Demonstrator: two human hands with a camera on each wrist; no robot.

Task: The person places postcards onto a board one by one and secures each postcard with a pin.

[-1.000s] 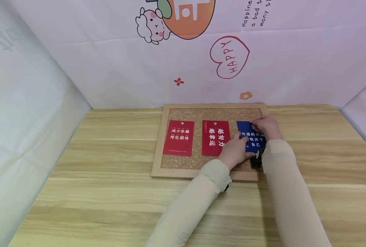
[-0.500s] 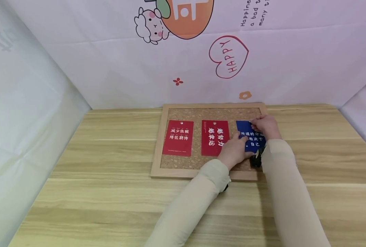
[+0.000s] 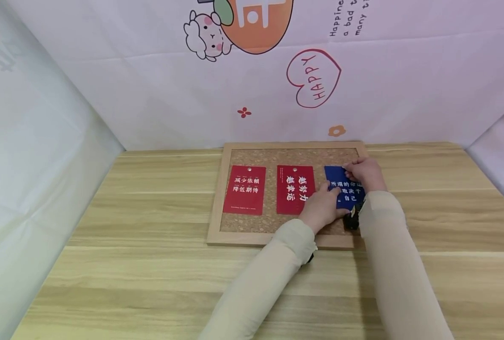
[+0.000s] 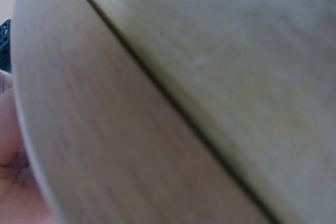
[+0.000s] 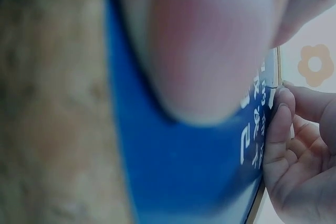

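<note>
In the head view a blue card (image 3: pixel 334 174) with white characters lies at the right of a cork board (image 3: pixel 273 157). My left hand (image 3: pixel 323 208) rests on the card with its fingers spread, pressing its left and lower part. The left thumb (image 5: pixel 210 51) looms large and blurred over the card in the right wrist view. My right hand (image 3: pixel 367 174) pinches something small at the card's top edge; a thin dark needle, like a pushpin's, shows at the fingertips (image 5: pixel 284 98). The pin's head is hidden. In the left wrist view, the board's wooden frame (image 4: pixel 105 129) covers much of the picture.
Two red cards, a left one (image 3: pixel 244 200) and a middle one (image 3: pixel 283 203), lie on the cork, each with a small white dot at its top. The board lies on a wooden table (image 3: pixel 150 226), against a printed white cloth (image 3: pixel 163 104).
Both hands keep their places on the blue card, with the right fingers still at its top edge. The whole head view has shifted very slightly left.
</note>
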